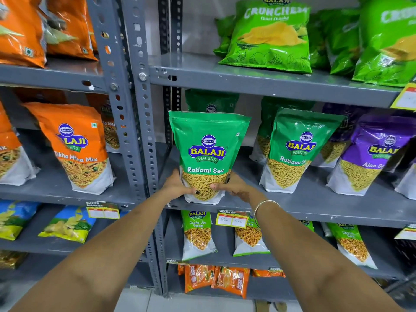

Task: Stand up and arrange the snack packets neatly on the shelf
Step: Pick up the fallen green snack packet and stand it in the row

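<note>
1. Two hands clasp green plastic Ratlami Sev pouch (208,154) at its base: left hand (177,184) on left edge, right hand (234,186) on right.
2. Thumbs across front window, fingers curled behind.
3. Pouch upright on grey metal shelf (315,199), front edge, w/ second green Ratlami Sev pouch (295,149) near on right.

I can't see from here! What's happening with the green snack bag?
Both hands, left hand and right hand, gripping the Ratlami Sev packet low down. Packet upright on shelf edge. Nothing blocking.
</note>
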